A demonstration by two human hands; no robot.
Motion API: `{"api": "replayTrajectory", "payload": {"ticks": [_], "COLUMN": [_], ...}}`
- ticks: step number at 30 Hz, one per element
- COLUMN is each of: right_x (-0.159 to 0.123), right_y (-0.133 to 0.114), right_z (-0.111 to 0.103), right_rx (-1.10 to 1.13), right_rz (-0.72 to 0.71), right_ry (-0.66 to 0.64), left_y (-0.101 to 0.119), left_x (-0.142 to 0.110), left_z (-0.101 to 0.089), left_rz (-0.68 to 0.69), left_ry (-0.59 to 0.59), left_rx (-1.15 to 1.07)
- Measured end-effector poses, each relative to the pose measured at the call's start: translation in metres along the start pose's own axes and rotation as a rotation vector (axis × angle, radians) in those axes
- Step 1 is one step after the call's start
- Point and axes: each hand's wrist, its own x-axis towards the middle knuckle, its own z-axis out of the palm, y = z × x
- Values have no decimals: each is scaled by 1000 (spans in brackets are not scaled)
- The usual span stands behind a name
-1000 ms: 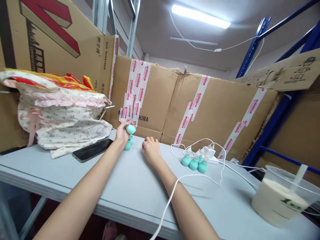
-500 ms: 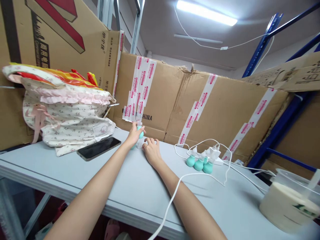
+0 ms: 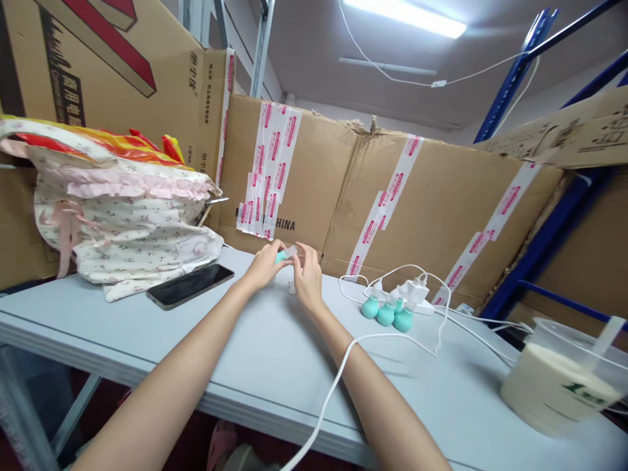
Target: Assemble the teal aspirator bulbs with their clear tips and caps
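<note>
My left hand (image 3: 263, 267) is closed around a small teal squeeze bulb (image 3: 281, 256), tilted so that its clear tip (image 3: 291, 251) points to the right. Against that tip, my right hand (image 3: 308, 278) has its thumb and fingers bent in. Whether it grips the tip or some small clear piece, I cannot make out. Below the hands a small clear piece (image 3: 291, 287) lies on the grey table (image 3: 265, 353), partly hidden by my right hand. Several similar teal bulbs (image 3: 386, 315) with clear tops stand together to the right.
A black phone (image 3: 191, 286) and a floral cloth bag (image 3: 132, 216) are on the left. White cables (image 3: 338, 373) loop across the right side to a white charger (image 3: 416, 290). A clear tub of cream-coloured contents (image 3: 554, 386) stands far right. Cardboard (image 3: 318, 176) walls the back edge.
The bulb in my left hand has tipped from upright to pointing right. My right hand has risen off the table to meet its clear tip. The view has shifted slightly.
</note>
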Motion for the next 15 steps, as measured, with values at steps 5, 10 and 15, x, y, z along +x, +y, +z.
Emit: {"api": "replayTrajectory", "payload": {"ticks": [5, 10, 15], "right_x": [12, 14, 8], "right_y": [8, 3, -15], "right_z": [-5, -7, -18], "right_rx": [296, 268, -25], "right_rz": [170, 204, 65], "right_ry": [-82, -32, -7], "left_y": [14, 16, 16], "left_x": [-7, -7, -8], "left_z": [-4, -3, -4], "left_rz": [159, 196, 63], "left_ry": [-24, -38, 34], "left_rx": [219, 409, 483]}}
